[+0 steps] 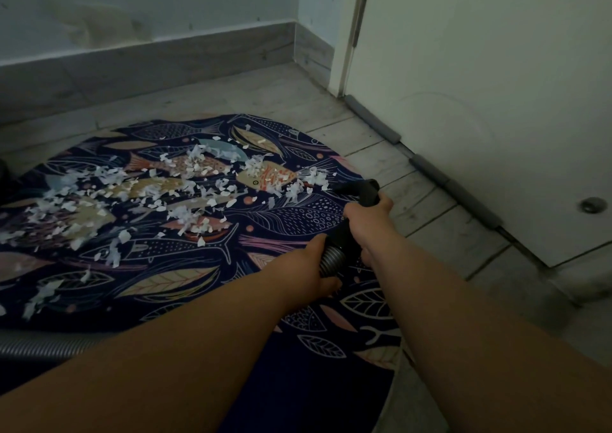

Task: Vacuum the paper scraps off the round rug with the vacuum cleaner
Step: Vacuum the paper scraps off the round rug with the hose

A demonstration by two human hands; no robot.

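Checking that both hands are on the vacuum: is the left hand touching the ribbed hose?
Touching. The head view shows the left hand gripping the ribbed hose, thumb over it; the right hand grips the black handle.

One round rug (291, 215) fills the lower left and centre of the frame. The paper scraps (185, 180) on it are too many to count (dozens at least, thickest at centre left). Two hands, the left hand (309, 262) and the right hand (367, 212), both grip one vacuum hose (332, 257), whose ribbed length shows in two places, centre and lower left. One door (480, 84) at right has three grey foam pads (427, 169) along its bottom edge, one hinge (359, 21) and one round metal disc (592, 204).
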